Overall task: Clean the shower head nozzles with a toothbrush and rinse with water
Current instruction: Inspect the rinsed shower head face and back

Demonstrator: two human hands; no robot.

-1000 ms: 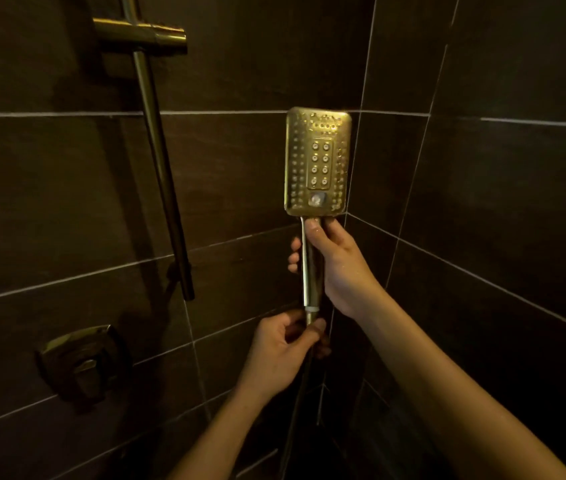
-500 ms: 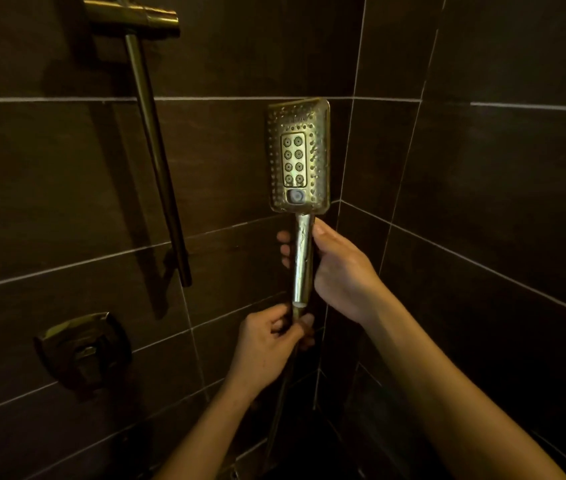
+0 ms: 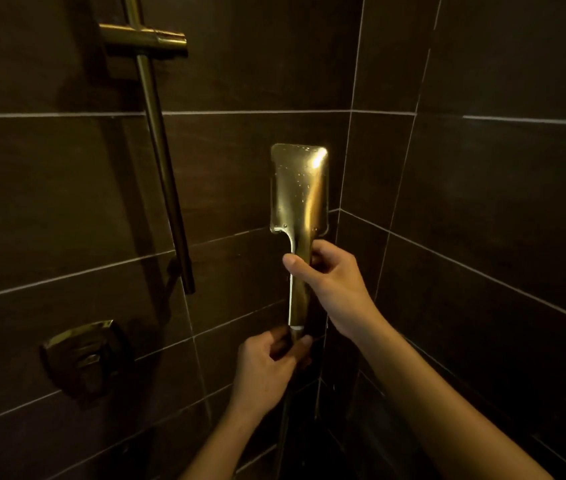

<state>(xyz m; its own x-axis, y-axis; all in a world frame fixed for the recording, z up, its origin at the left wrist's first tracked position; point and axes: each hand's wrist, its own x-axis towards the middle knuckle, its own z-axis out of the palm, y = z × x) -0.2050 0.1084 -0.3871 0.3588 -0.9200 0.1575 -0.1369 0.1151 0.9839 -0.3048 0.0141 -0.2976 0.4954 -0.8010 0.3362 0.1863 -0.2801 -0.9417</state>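
I've got the rectangular brass-gold shower head (image 3: 299, 188) upright in front of the dark tiled wall corner (image 3: 347, 168), smooth back facing me, nozzles turned away. My right hand (image 3: 330, 282) is wrapped round the upper handle, thumb across the front. My left hand (image 3: 267, 368) is closed on the handle's bottom end, where the dark hose (image 3: 283, 420) joins. Droplets bead the metal, so I'd judge it slick and rigid, with some weight. No toothbrush in sight.

No text, label, brand or number can be read anywhere. The shower head (image 3: 298, 188) shows only a plain, wet back.
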